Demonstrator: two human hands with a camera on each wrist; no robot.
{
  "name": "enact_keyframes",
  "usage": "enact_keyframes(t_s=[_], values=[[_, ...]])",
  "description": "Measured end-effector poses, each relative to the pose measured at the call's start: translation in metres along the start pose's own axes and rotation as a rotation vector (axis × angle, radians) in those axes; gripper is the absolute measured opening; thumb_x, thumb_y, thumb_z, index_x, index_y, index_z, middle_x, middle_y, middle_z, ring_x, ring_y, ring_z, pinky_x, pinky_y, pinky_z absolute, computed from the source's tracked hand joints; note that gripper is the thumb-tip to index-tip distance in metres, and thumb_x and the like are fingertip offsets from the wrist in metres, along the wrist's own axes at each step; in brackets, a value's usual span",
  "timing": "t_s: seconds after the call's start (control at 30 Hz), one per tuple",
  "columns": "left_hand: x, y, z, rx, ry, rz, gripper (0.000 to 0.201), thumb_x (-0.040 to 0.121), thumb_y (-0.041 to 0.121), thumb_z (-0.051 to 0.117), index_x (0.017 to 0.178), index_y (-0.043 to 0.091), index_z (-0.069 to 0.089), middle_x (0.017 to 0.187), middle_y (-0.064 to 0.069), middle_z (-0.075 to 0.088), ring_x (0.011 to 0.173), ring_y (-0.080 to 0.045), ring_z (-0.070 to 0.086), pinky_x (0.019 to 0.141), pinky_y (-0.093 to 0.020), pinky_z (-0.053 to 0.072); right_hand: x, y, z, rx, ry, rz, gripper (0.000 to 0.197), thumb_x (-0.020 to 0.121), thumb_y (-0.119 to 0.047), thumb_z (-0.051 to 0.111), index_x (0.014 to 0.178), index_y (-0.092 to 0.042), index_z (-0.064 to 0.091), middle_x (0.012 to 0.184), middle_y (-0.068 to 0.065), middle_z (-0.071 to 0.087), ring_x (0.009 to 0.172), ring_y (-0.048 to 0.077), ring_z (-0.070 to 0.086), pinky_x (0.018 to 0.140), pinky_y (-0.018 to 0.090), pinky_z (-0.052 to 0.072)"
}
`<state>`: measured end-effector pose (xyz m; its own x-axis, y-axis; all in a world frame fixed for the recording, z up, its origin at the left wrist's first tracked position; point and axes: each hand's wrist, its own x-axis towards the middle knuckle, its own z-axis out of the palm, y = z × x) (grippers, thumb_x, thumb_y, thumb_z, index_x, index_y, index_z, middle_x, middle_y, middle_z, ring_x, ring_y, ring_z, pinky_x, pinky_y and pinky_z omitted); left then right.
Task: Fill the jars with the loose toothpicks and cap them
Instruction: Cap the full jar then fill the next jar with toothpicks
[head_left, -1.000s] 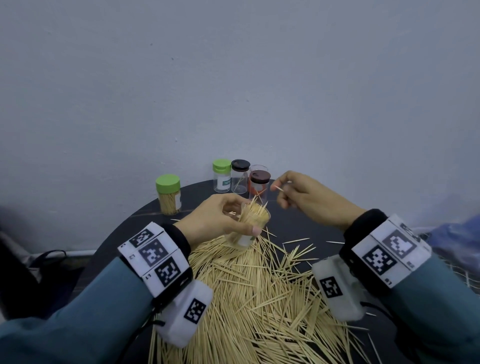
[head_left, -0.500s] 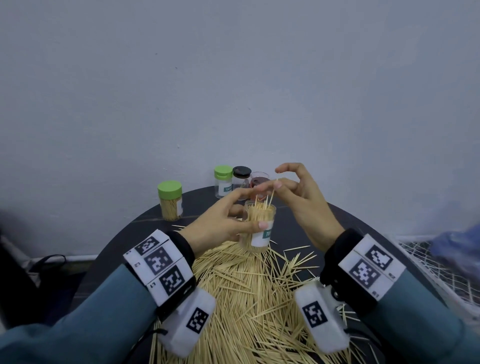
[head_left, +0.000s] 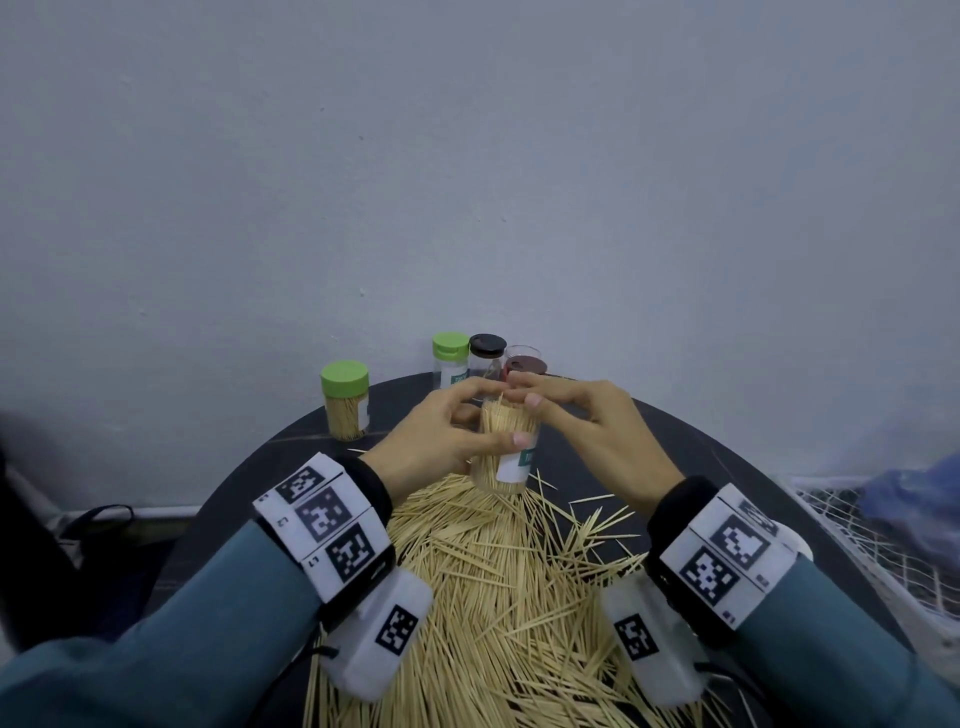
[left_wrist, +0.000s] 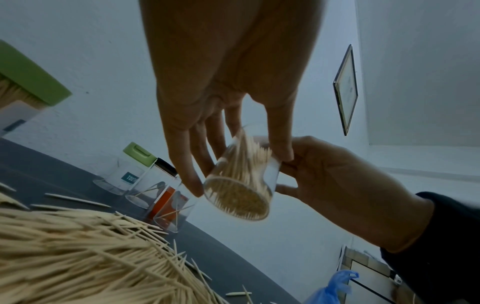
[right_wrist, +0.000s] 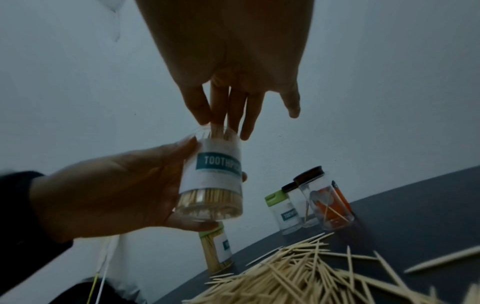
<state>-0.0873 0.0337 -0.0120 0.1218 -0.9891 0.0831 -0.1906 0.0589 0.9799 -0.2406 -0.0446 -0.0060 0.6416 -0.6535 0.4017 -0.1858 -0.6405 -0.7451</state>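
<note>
1. Nearest me, the loose toothpicks (head_left: 483, 587) lie heaped on the dark counter (head_left: 691, 447), pointing every which way, so I judge plenty of filling is left.
2. Just beyond the heap, my left hand (head_left: 436, 441) curls around the open jar (head_left: 506, 447), thumb across its front and fingers behind, holding it off the counter.
3. That jar stands nearly upright, its long axis vertical with the mouth up and tipped slightly away; the toothpicks inside run the same way.
4. My right hand (head_left: 582, 426) sits over the mouth, fingertips (right_wrist: 202, 115) pressing on a few proud tips; whether it pinches one I cannot tell.
5. To do this well, I should keep the jar steady and push straight along the sticks, since sideways pressure may snap or jam them.
6. Farther back stand a filled, green-capped jar (head_left: 345, 400) at left and three nearly empty jars (head_left: 485, 361), capped, by the wall.
</note>
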Motion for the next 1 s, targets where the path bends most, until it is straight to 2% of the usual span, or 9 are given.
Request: enact_keyframes(t_s=[0.1, 0.23, 0.37, 0.43, 0.5, 0.6, 0.7, 0.83, 1.0], values=[[0.002, -0.001, -0.002, 0.020, 0.035, -0.003, 0.053, 0.076, 0.019, 0.075, 0.124, 0.023, 0.054, 0.107, -0.003, 0.071, 0.097, -0.014, 0.068, 0.079, -0.033, 0.058, 0.000, -0.002, -0.002, 0.014, 0.028, 0.014, 0.026, 0.095, -0.021, 0.051, 0.115, -0.023, 0.067, 0.120, -0.014, 0.063, 0.111, -0.007, 0.053, 0.089, 0.002, 0.038], [0.003, -0.001, -0.006, 0.100, 0.071, 0.004, 0.053, 0.072, 0.022, 0.078, 0.121, 0.013, 0.058, 0.109, -0.002, 0.070, 0.101, -0.013, 0.066, 0.092, -0.037, 0.052, 0.000, -0.001, -0.010, -0.118, 0.053, 0.082, 0.020, 0.092, -0.017, 0.055, 0.110, -0.018, 0.064, 0.108, -0.006, 0.066, 0.102, 0.005, 0.059, 0.082, 0.009, 0.043], [0.003, 0.001, -0.011, 0.154, 0.126, 0.007, 0.047, 0.073, 0.020, 0.079, 0.116, 0.014, 0.060, 0.107, 0.000, 0.068, 0.103, -0.013, 0.063, 0.092, -0.029, 0.049, -0.005, 0.001, -0.008, -0.406, -0.274, 0.401, 0.018, 0.090, -0.022, 0.059, 0.107, -0.015, 0.062, 0.108, 0.002, 0.064, 0.098, 0.012, 0.058, 0.084, 0.021, 0.044], [0.004, 0.002, -0.013, 0.170, 0.143, 0.008, 0.047, 0.073, 0.020, 0.079, 0.116, 0.013, 0.060, 0.106, 0.000, 0.068, 0.102, -0.013, 0.062, 0.089, -0.026, 0.048, -0.009, -0.001, 0.000, -0.543, -0.455, 0.479, 0.025, 0.090, -0.028, 0.059, 0.108, -0.013, 0.063, 0.110, 0.002, 0.064, 0.097, 0.013, 0.058, 0.084, 0.023, 0.046], [0.004, 0.002, -0.015, 0.168, 0.151, 0.006, 0.046, 0.073, 0.019, 0.079, 0.115, 0.012, 0.060, 0.104, 0.000, 0.067, 0.101, -0.014, 0.061, 0.085, -0.023, 0.048, -0.012, -0.005, 0.007, -0.648, -0.585, 0.502, 0.031, 0.088, -0.033, 0.061, 0.112, -0.013, 0.063, 0.113, 0.002, 0.063, 0.102, 0.014, 0.058, 0.086, 0.024, 0.045], [0.004, 0.003, -0.015, 0.189, 0.164, 0.011, 0.047, 0.073, 0.019, 0.079, 0.115, 0.012, 0.059, 0.105, 0.002, 0.064, 0.100, -0.011, 0.057, 0.079, -0.019, 0.045, -0.014, -0.009, 0.011, -0.748, -0.697, 0.511, 0.039, 0.085, -0.038, 0.065, 0.115, -0.014, 0.061, 0.112, 0.002, 0.062, 0.094, 0.013, 0.054, 0.084, 0.025, 0.046], [0.004, 0.004, -0.015, 0.199, 0.167, 0.016, 0.048, 0.073, 0.019, 0.079, 0.116, 0.011, 0.060, 0.109, -0.001, 0.063, 0.105, -0.013, 0.056, 0.088, -0.025, 0.043, -0.017, -0.010, 0.009, -0.776, -0.769, 0.542, 0.043, 0.081, -0.038, 0.069, 0.116, -0.016, 0.058, 0.105, 0.002, 0.060, 0.085, 0.013, 0.053, 0.076, 0.026, 0.048], [0.004, 0.005, -0.015, 0.219, 0.165, 0.009, 0.052, 0.072, 0.021, 0.080, 0.119, 0.011, 0.059, 0.112, 0.000, 0.061, 0.107, -0.011, 0.054, 0.089, -0.024, 0.040, -0.021, -0.005, 0.011, -0.820, -0.787, 0.531, 0.048, 0.079, -0.044, 0.069, 0.116, -0.018, 0.054, 0.101, -0.004, 0.053, 0.090, 0.013, 0.050, 0.082, 0.028, 0.045], [0.004, 0.005, -0.015, 0.218, 0.164, 0.011, 0.048, 0.072, 0.020, 0.080, 0.115, 0.013, 0.060, 0.109, 0.001, 0.062, 0.106, -0.011, 0.055, 0.089, -0.023, 0.040, -0.023, 0.003, 0.021, -0.829, -0.768, 0.500, 0.048, 0.080, -0.046, 0.067, 0.115, -0.017, 0.053, 0.109, -0.001, 0.055, 0.095, 0.013, 0.050, 0.092, 0.033, 0.047]])
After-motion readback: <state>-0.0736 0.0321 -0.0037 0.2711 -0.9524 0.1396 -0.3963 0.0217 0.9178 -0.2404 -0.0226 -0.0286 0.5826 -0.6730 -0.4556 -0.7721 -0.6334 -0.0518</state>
